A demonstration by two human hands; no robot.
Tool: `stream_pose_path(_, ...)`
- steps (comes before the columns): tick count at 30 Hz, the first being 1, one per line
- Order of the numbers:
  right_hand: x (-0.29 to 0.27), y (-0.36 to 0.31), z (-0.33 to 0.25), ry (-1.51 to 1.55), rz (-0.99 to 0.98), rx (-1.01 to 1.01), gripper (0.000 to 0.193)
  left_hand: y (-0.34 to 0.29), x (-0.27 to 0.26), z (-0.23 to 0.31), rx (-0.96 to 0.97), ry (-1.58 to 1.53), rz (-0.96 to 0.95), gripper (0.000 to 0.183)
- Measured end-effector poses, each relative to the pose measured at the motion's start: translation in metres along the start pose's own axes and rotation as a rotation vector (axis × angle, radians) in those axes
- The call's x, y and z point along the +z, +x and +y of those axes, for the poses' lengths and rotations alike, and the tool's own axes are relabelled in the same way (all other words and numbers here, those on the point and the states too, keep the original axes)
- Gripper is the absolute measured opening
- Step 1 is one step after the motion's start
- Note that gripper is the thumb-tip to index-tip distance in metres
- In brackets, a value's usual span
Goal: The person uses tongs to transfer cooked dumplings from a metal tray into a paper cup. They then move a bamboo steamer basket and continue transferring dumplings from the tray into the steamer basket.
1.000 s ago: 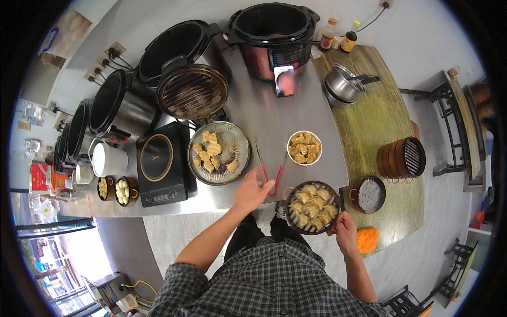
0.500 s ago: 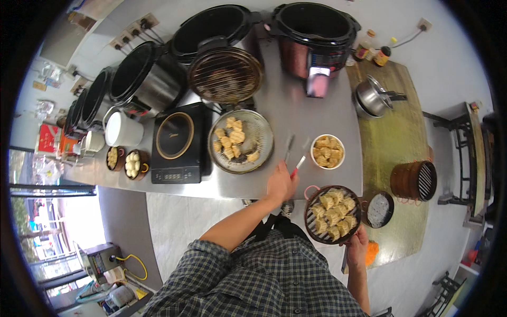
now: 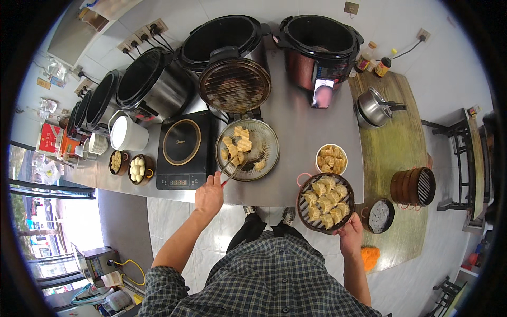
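Observation:
Metal tongs are gripped in my left hand, fingers closed round the handle. Their tips reach into the round griddle, among browned dumplings; whether they pinch one cannot be made out. A lone dumpling lies apart on the griddle's right side. My right hand grasps the rim of a round steamer basket, held in the air at the counter's front edge. Several pale pleated dumplings sit on its slats. Just beyond it stands a white tub of browned dumplings.
Left of the griddle lies a black induction cooker. The griddle's ridged lid stands raised behind. Large cookers line the back. A phone leans on one. Stacked steamers and metal pots occupy the wooden table.
My left hand has swung left with the tongs, from beside the white tub to the griddle. The steamer basket in my right hand has shifted slightly up and left.

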State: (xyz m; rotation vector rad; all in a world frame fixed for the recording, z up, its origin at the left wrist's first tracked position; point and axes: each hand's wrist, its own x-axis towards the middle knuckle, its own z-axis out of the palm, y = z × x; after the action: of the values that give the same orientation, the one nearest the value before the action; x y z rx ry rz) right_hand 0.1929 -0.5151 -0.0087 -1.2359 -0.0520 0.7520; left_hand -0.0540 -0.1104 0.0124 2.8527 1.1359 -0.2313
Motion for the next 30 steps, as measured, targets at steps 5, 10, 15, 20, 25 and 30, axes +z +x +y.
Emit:
stream_pose_path(5,0.008,-0.004,0.005,-0.02,0.069,-0.009,0.019,-0.008,-0.009,-0.018,0.021,0.005,0.011,0.054)
stream_pose_path(10,0.015,-0.01,0.008,-0.008,0.024,-0.046,0.018,-0.027,-0.017,-0.027,0.015,0.01,-0.029,0.055)
stream_pose_path(15,0.027,-0.022,-0.001,0.015,0.135,0.005,0.019,-0.025,-0.027,-0.026,0.012,-0.014,-0.025,0.054)
stream_pose_path(20,0.031,-0.026,-0.007,0.025,0.103,0.012,0.02,-0.009,-0.033,-0.025,0.092,0.094,-0.05,0.054)
stream_pose_path(25,0.034,-0.026,-0.002,0.065,0.096,0.004,0.018,-0.023,-0.043,-0.022,0.241,0.265,0.041,0.052)
stream_pose_path(30,0.036,-0.028,0.001,0.037,0.106,-0.009,0.019,-0.019,-0.051,-0.012,0.276,0.271,0.015,0.05)
